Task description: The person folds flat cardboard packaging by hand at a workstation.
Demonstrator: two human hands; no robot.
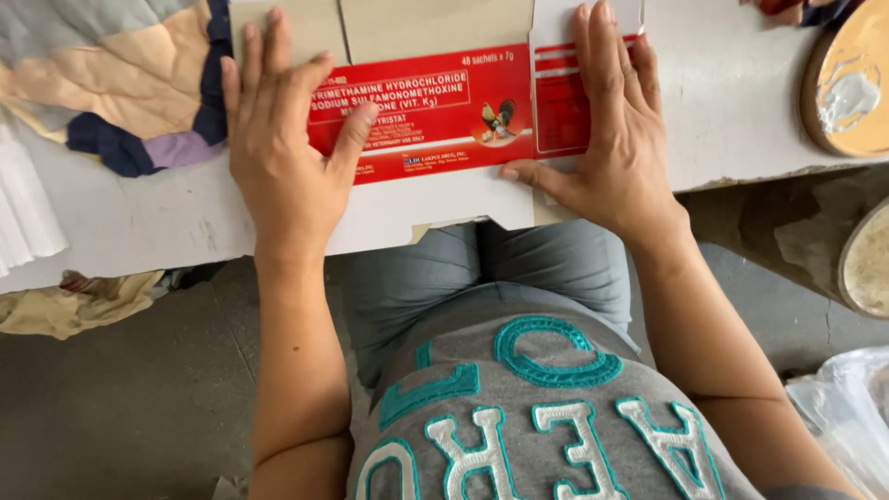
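Flattened carton (435,130), red and white with a small rooster picture on its printed panel, lies unfolded on the white surface (157,218) right in front of me, its lower white flap reaching the near edge above my lap. Both my hands press down on it, palms flat.

My left hand (282,148) covers the left end of the red panel. Its fingers (255,65) are spread and stretched away from me, released rather than curled, and the thumb angles across the red print. Nothing is pinched in it; it only bears down on the card.

My right hand (616,139) lies on the right part of the carton, over the narrow red side panel and the white flap beside it. Those fingers (593,56) are also straight and open, pointing away from me, and the thumb reaches left along the fold between the red panel and the white bottom flap. It grips nothing either.

Plain brown cardboard flaps (435,28) show at the far side of the carton, between my two hands.

Just left of my left hand a patchwork cloth (120,83) in grey, peach, navy and lilac rests on the surface, touching or nearly touching the carton's left edge. Well to the right, a round wooden disc (852,83) with a pale smear on it sits at the surface's corner.
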